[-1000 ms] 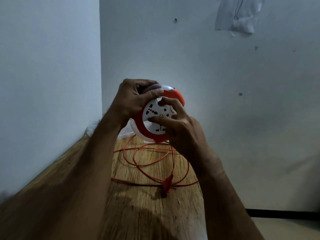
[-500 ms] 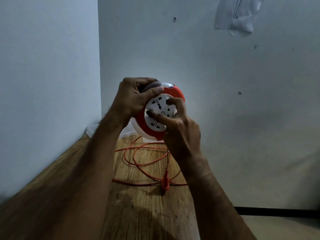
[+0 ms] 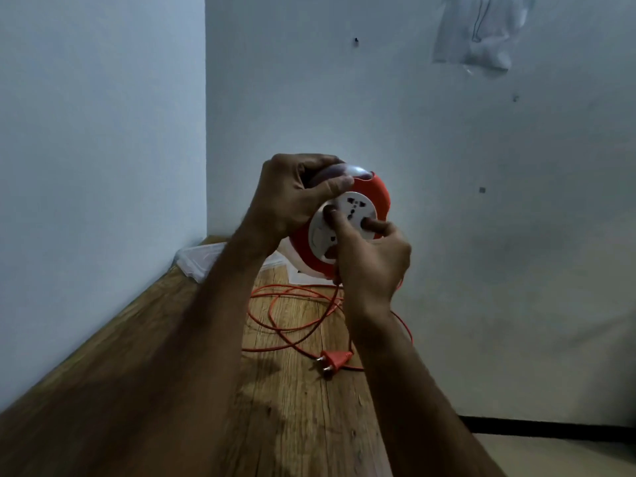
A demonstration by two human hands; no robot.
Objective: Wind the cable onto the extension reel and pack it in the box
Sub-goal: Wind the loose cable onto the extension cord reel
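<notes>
While left hand [image 3: 292,197] grips the reel [image 3: 347,228], I see right hand [image 3: 373,259] fingers curled on its white dial; cable [image 3: 292,325] slack on worktop [image 3: 292,407].

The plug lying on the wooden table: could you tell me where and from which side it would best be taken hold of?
Grip the plug by its orange body, the wider part behind the pins, pinching across its flat sides from above. It lies flat on the wooden table with its pins pointing down-left towards the camera and the cable leaving its far-right end, so coming from above avoids both pins and cable.
</notes>
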